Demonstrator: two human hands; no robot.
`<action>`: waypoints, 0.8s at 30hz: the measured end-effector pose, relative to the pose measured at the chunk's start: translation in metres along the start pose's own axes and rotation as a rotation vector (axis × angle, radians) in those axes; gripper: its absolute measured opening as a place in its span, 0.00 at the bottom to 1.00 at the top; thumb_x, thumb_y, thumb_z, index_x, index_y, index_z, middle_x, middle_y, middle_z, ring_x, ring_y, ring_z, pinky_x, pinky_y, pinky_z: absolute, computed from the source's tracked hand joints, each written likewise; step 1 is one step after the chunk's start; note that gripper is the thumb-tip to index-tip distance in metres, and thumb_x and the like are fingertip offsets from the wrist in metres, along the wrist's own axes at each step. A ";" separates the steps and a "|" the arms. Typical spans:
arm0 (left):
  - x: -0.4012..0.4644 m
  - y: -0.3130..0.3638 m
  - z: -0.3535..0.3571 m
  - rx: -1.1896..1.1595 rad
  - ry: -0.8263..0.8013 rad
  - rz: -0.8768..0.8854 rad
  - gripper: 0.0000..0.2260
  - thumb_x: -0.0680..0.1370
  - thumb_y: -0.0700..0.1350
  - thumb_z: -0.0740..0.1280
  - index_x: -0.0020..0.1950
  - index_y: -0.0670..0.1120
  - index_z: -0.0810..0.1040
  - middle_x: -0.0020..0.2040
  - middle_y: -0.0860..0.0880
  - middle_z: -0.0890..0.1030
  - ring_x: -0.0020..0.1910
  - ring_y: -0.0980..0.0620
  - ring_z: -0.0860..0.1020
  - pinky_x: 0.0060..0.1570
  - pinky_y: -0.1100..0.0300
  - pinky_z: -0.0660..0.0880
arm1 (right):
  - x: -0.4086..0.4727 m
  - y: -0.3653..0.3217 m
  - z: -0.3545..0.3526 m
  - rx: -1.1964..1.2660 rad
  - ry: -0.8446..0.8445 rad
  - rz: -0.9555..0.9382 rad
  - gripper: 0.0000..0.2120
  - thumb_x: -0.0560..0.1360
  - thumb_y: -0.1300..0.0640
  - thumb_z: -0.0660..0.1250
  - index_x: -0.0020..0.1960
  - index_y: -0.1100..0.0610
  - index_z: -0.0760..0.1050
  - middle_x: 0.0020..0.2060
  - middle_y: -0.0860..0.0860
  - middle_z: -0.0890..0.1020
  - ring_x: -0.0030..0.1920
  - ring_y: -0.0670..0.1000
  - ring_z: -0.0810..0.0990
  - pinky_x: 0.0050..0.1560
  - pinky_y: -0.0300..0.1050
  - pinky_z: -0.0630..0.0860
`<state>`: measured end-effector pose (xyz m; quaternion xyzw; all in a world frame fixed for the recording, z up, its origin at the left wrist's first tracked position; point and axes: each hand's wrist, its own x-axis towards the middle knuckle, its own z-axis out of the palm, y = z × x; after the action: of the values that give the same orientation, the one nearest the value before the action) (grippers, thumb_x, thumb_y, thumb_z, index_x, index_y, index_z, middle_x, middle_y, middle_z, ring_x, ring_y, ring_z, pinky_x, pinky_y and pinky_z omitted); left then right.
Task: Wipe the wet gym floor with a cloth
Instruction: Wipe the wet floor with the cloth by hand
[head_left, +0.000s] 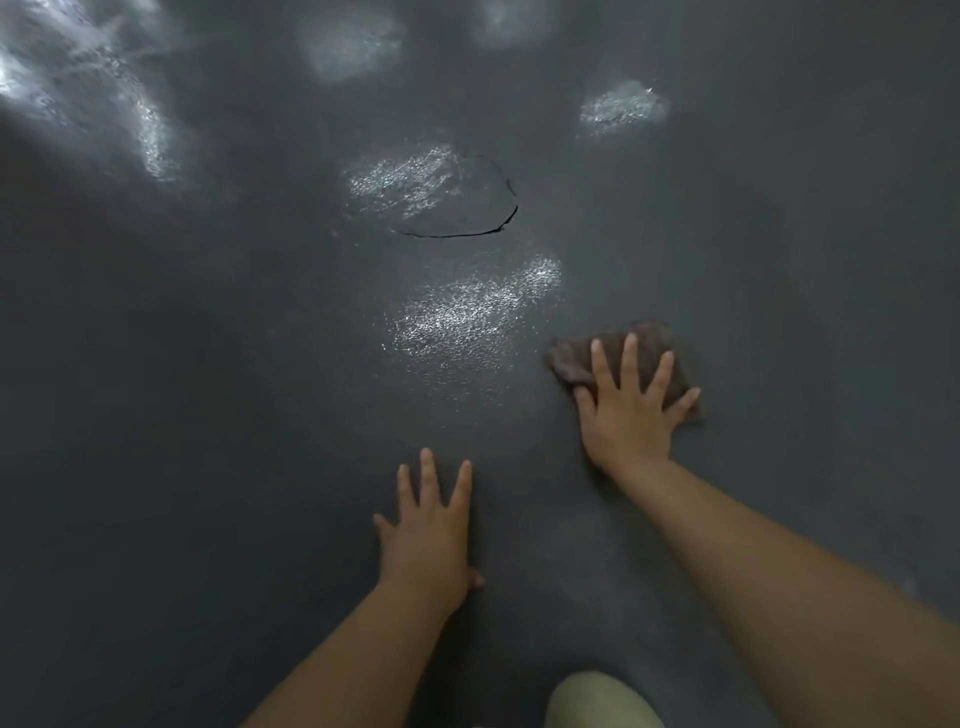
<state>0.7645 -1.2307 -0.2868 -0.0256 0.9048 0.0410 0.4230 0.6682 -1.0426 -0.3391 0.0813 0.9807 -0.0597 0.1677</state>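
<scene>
I see the right hand flat and spread, fingers straight and fanned, pressing down on a brown cloth that lies bunched on the dark floor. The cloth shows past the fingertips toward 12 o'clock and out beyond the thumb toward 9 o'clock. The left hand sits near it at about 7 o'clock, also flat on the floor, fingers straight and apart, holding nothing, well clear of the cloth. Both forearms run in from the bottom edge. From the cloth at roughly 10 o'clock, just beside it, I note a glistening wet patch. Farther out toward 11 o'clock lies a second shiny patch, and touching its right side a curved crack in the floor surface traces a rough ring. At 12 o'clock from the cloth, well apart, is a smaller bright smear. More pale sheen spreads across the top left corner. At the bottom edge, between the forearms, a pale green rounded shape shows; I cannot tell what it is.
</scene>
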 end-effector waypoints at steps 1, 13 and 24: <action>0.000 -0.001 0.002 -0.002 0.007 0.006 0.49 0.74 0.55 0.70 0.75 0.54 0.32 0.74 0.44 0.28 0.74 0.39 0.34 0.71 0.37 0.53 | 0.009 -0.014 -0.003 0.027 -0.001 -0.001 0.27 0.80 0.41 0.46 0.77 0.41 0.42 0.77 0.49 0.39 0.74 0.64 0.35 0.67 0.73 0.37; -0.007 -0.002 0.011 -0.050 0.107 -0.034 0.47 0.75 0.55 0.68 0.76 0.47 0.34 0.74 0.41 0.29 0.75 0.43 0.35 0.74 0.46 0.48 | -0.076 0.032 0.030 -0.201 0.069 -0.688 0.25 0.73 0.42 0.54 0.70 0.42 0.62 0.70 0.52 0.70 0.68 0.65 0.68 0.67 0.63 0.60; -0.014 0.028 0.012 -0.079 0.168 0.164 0.44 0.75 0.53 0.68 0.77 0.50 0.38 0.76 0.41 0.34 0.76 0.43 0.40 0.75 0.51 0.48 | -0.090 0.018 0.032 0.000 0.098 -0.208 0.26 0.70 0.45 0.54 0.66 0.44 0.73 0.68 0.54 0.73 0.66 0.68 0.69 0.62 0.71 0.63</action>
<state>0.7800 -1.2019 -0.2826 0.0284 0.9338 0.1088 0.3396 0.7656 -1.0426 -0.3404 -0.0182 0.9908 -0.0727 0.1127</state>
